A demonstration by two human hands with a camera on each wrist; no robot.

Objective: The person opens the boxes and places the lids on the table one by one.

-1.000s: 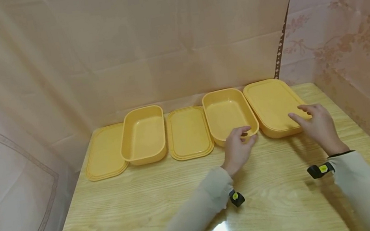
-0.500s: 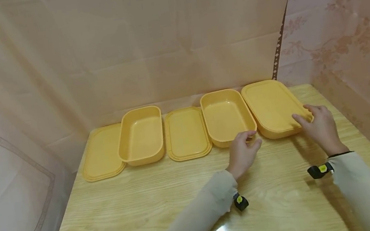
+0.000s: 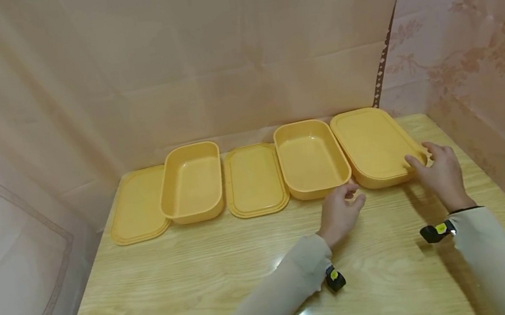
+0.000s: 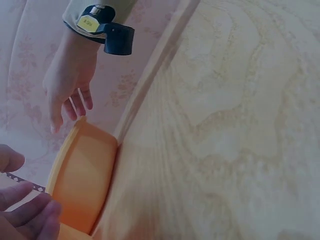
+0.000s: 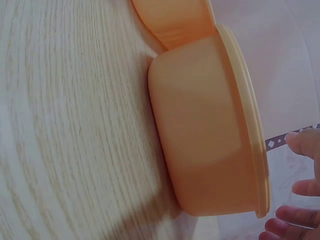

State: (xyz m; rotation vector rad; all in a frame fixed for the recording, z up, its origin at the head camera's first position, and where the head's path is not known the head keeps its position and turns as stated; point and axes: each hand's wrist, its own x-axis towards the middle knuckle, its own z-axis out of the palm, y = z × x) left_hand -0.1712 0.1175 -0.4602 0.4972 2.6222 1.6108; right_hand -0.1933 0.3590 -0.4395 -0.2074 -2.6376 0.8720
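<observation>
A yellow box with its lid on (image 3: 375, 144) stands at the right end of a row on the table. My right hand (image 3: 444, 175) hovers at its near right corner, fingers spread and loosely bent. In the right wrist view, a gap shows between my thumb (image 5: 302, 143) and the lid's rim (image 5: 245, 100). Left of that box is an uncovered yellow box (image 3: 312, 156) with nothing inside. My left hand (image 3: 341, 213) is just in front of its near right corner, fingers loosely bent and holding nothing. In the left wrist view its fingers overlap the lidded box (image 4: 82, 175).
A loose yellow lid (image 3: 256, 181) lies left of the uncovered box. Further left come another uncovered box (image 3: 191, 183) and a second loose lid (image 3: 139, 206) partly behind it. Cloth curtains (image 3: 216, 48) hang behind the wooden table (image 3: 180, 293) and on both sides.
My left hand has drawn back from the uncovered box's near rim, moving right and towards me. The right hand has shifted slightly right at the lidded box's corner. The boxes and lids stay put.
</observation>
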